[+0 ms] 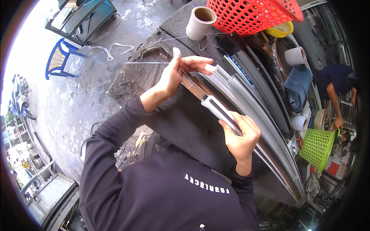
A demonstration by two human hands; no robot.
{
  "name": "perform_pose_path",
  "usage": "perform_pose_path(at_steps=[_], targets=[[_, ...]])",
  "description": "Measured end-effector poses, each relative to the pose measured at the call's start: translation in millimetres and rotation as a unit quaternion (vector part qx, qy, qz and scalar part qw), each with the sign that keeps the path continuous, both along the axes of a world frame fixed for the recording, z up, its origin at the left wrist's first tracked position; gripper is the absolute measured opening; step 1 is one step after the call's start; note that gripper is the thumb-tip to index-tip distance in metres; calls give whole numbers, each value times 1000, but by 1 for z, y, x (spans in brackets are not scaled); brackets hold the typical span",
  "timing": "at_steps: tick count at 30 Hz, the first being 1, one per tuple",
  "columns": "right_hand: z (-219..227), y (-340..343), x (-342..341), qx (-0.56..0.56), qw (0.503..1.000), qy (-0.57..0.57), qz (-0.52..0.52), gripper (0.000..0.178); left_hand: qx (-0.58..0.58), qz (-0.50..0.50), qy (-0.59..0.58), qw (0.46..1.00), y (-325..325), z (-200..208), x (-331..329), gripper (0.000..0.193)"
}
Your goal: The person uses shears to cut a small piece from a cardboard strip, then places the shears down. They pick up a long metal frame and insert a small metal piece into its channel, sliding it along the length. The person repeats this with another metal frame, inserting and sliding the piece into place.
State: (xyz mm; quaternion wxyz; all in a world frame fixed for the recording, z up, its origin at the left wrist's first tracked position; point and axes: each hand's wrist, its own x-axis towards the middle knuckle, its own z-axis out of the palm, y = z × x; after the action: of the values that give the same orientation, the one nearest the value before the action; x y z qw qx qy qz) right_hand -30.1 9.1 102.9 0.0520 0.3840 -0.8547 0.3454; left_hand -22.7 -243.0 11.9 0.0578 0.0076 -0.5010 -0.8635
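My right hand is closed around the near part of a slim white metal profile with a dark groove along it. From its far end a thin clear strip runs up to my left hand, and a pale length of it stretches out leftward past the thumb. White wrapping covers the left thumb tip and one fingertip. The left palm and lower fingers are partly hidden, but the strip passes through this hand. Beneath both hands lies a bench covered in dark cloth.
Long grey and white profiles lie to the right. A cardboard-cored roll and red perforated basket stand at the far side. Right, a person bends near a green basket. A blue-framed chair stands on the floor left.
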Motion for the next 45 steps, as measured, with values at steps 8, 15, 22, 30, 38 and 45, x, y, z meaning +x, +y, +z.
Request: perform_pose_path(at_steps=[8, 15, 22, 30, 38, 45], targets=[[-11, -49, -7, -4, 1000, -17, -4, 27, 22, -32, -18, 999, -2, -3, -2, 103], [-21, -52, 3, -8, 1000, 5, -10, 30, 99, -30, -37, 994, -5, -4, 0, 101], [-40, -46, 19, -2, 996, 86, 0, 40, 70, -52, -18, 996, -6, -10, 11, 90], [-44, -54, 22, -28, 993, 115, -18, 38, 70, -49, -17, 996, -7, -8, 10, 97], [-51, -52, 37, 7, 997, 63, -33, 37, -35, 29, -21, 999, -33, -45, 21, 87], [-54, 0, 62, -144, 977, 10, -157, 37, -72, 303, -126, 942, -232, 10, 66, 48]])
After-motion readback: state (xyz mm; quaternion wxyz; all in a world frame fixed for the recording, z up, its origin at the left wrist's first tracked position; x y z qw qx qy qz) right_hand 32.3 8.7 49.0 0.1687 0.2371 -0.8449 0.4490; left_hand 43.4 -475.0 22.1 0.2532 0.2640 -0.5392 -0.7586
